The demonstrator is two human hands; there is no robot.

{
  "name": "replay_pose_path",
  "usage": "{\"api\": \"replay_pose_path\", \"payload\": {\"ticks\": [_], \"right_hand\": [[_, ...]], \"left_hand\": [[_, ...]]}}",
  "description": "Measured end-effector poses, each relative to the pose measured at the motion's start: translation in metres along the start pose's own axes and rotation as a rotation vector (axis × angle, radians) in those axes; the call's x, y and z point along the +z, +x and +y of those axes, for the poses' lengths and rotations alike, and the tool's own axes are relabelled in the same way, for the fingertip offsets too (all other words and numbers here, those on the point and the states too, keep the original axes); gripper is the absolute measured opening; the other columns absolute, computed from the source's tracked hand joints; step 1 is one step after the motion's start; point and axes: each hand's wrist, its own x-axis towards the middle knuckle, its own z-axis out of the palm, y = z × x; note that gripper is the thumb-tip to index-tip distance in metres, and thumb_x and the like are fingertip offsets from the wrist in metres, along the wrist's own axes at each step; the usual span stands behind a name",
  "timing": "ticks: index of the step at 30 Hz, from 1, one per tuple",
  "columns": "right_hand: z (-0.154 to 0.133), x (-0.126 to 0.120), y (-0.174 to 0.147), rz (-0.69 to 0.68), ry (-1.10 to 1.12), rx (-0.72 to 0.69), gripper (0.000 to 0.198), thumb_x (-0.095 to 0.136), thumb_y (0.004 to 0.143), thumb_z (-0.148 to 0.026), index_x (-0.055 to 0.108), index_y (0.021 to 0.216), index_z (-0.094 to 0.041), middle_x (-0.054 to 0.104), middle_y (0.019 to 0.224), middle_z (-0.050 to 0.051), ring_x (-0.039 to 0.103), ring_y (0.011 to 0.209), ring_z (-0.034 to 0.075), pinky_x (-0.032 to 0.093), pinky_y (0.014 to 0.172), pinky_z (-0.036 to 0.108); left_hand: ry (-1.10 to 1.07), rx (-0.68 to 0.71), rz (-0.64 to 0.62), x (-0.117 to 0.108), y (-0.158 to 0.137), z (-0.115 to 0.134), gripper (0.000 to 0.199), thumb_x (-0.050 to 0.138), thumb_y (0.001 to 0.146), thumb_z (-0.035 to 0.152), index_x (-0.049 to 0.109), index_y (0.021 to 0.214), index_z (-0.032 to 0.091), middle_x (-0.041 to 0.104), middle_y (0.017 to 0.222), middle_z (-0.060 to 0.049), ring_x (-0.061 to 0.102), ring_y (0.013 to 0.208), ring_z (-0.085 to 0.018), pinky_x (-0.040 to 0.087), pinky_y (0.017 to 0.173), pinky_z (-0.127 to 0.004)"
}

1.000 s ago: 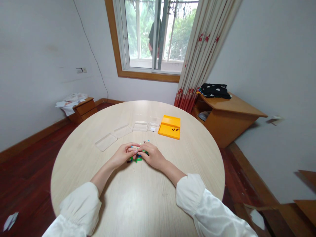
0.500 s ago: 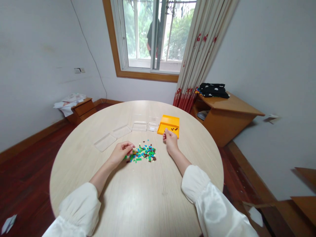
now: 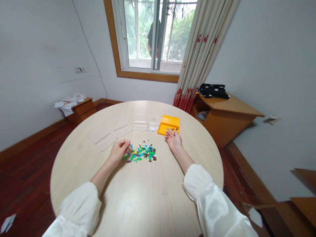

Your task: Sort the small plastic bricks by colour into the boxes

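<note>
A loose pile of small building bricks (image 3: 145, 152) in green, blue, brown and cream lies on the round table. My left hand (image 3: 118, 149) is at the pile's left edge with thumb and fingertips pinched together; whatever they may hold is too small to make out. Beyond the pile to the right stands a yellow box (image 3: 163, 129) with its lid raised, and a few dark brown bricks (image 3: 174, 129) are in its right part. My right hand (image 3: 174, 141) is at the box's front edge, palm turned up, fingers apart, with nothing visible in it.
Clear plastic boxes line the far side of the pile: one at left (image 3: 105, 142), another beside it (image 3: 122, 131), then two nearer the yellow box (image 3: 140, 126). The round table's edge (image 3: 214, 131) curves past my right arm. A wooden cabinet (image 3: 222, 121) stands behind.
My right hand has opened from a closed pinch and turned palm up, shifting slightly right. My left hand has drawn back a little to the left, uncovering bricks at the pile's edge.
</note>
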Motion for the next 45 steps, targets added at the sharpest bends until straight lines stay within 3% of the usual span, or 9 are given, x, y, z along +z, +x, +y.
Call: {"api": "replay_pose_path", "payload": {"ticks": [5,9,13,20,26,31,37,41,45], "right_hand": [[0.003,-0.003,0.003,-0.043,-0.053,-0.022,0.037,0.034,0.091,-0.038,0.060,0.079,-0.014,0.057,0.059,0.002,0.050,0.047,0.009,0.043,0.043,0.019],[0.004,-0.005,0.005,-0.056,-0.066,-0.037,0.037,0.034,0.090,-0.038,0.060,0.078,-0.015,0.056,0.057,0.002,0.049,0.045,0.009,0.042,0.043,0.019],[0.005,-0.006,0.006,-0.092,-0.110,-0.065,0.035,0.038,0.088,-0.043,0.059,0.077,-0.016,0.054,0.055,0.001,0.047,0.044,0.009,0.041,0.042,0.020],[0.004,-0.001,0.000,-0.049,-0.060,-0.034,0.034,0.038,0.089,-0.039,0.059,0.077,-0.015,0.055,0.053,0.000,0.047,0.043,0.008,0.041,0.044,0.019],[0.006,0.005,-0.006,-0.058,-0.098,-0.046,0.031,0.045,0.084,-0.041,0.060,0.077,-0.015,0.055,0.051,-0.001,0.047,0.041,0.008,0.040,0.043,0.020],[0.011,0.011,-0.016,-0.126,-0.249,-0.143,0.026,0.057,0.073,-0.040,0.062,0.076,-0.014,0.057,0.049,-0.002,0.047,0.042,0.008,0.039,0.044,0.020],[0.032,0.023,-0.047,-0.427,-0.681,-0.370,0.023,0.059,0.072,-0.037,0.064,0.070,-0.015,0.056,0.052,-0.002,0.049,0.048,0.009,0.040,0.048,0.021],[0.049,0.028,-0.069,-0.653,-0.956,-0.488,0.019,0.056,0.078,-0.031,0.066,0.078,-0.015,0.063,0.064,0.000,0.056,0.058,0.011,0.045,0.058,0.024],[0.053,0.029,-0.079,-0.838,-1.094,-0.607,0.018,0.061,0.076,-0.025,0.068,0.089,-0.016,0.068,0.077,0.004,0.059,0.068,0.013,0.047,0.067,0.026]], "left_hand": [[0.257,0.097,0.195,-0.007,0.007,-0.005,0.033,0.050,0.071,0.044,0.051,0.052,0.017,0.043,0.043,0.004,0.040,0.046,-0.011,0.031,0.049,-0.023],[0.538,0.151,0.148,-0.011,0.010,-0.011,0.022,0.050,0.071,0.033,0.062,0.064,0.016,0.057,0.059,-0.002,0.050,0.058,-0.015,0.036,0.055,-0.025],[0.782,0.190,0.128,-0.012,0.009,-0.014,0.020,0.049,0.072,0.027,0.066,0.074,0.016,0.061,0.071,-0.005,0.055,0.068,-0.018,0.039,0.063,-0.027],[0.948,0.134,0.032,-0.018,0.007,-0.014,0.020,0.054,0.071,0.031,0.067,0.071,0.016,0.063,0.078,-0.010,0.057,0.076,-0.023,0.039,0.067,-0.029],[0.876,0.191,0.035,-0.017,0.012,-0.019,0.018,0.052,0.073,0.028,0.065,0.068,0.017,0.064,0.076,-0.009,0.058,0.076,-0.022,0.040,0.068,-0.029],[0.632,0.202,0.100,-0.013,0.010,-0.010,0.018,0.051,0.073,0.030,0.062,0.069,0.017,0.063,0.070,-0.005,0.056,0.066,-0.018,0.040,0.064,-0.027],[0.326,0.244,-0.006,-0.003,-0.001,0.001,0.016,0.057,0.070,0.032,0.063,0.068,0.017,0.065,0.068,-0.003,0.056,0.067,-0.017,0.042,0.066,-0.028],[0.250,0.213,-0.134,0.003,-0.005,0.004,0.014,0.062,0.067,0.030,0.065,0.067,0.017,0.064,0.065,-0.003,0.055,0.064,-0.016,0.043,0.064,-0.028],[0.180,0.183,-0.174,0.006,-0.007,0.008,0.014,0.065,0.062,0.030,0.061,0.061,0.017,0.060,0.060,-0.001,0.054,0.060,-0.014,0.043,0.061,-0.026]]}}
